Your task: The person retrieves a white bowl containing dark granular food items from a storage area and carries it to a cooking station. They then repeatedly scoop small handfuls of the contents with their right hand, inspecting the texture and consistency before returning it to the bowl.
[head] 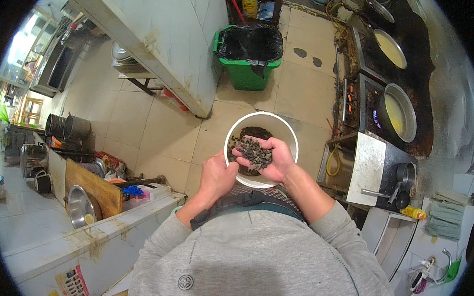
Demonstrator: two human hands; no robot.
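Observation:
A round white plastic bucket (292,131) stands upright in front of my body, with dark, small dried pieces (256,133) lying in its bottom. Over the bucket's mouth, my right hand (279,160) is turned palm up and cups a heap of small dark grey and brown pieces (256,154); their exact kind cannot be told. My left hand (219,172) grips the bucket's rim at the left, its fingers curled and partly hidden.
A green bin (247,73) with a black liner stands beyond the bucket, beside a white partition wall (147,24). At the right are stoves with pans (400,113) and a metal-topped counter (368,168). A low tiled wall (134,223) runs at the left.

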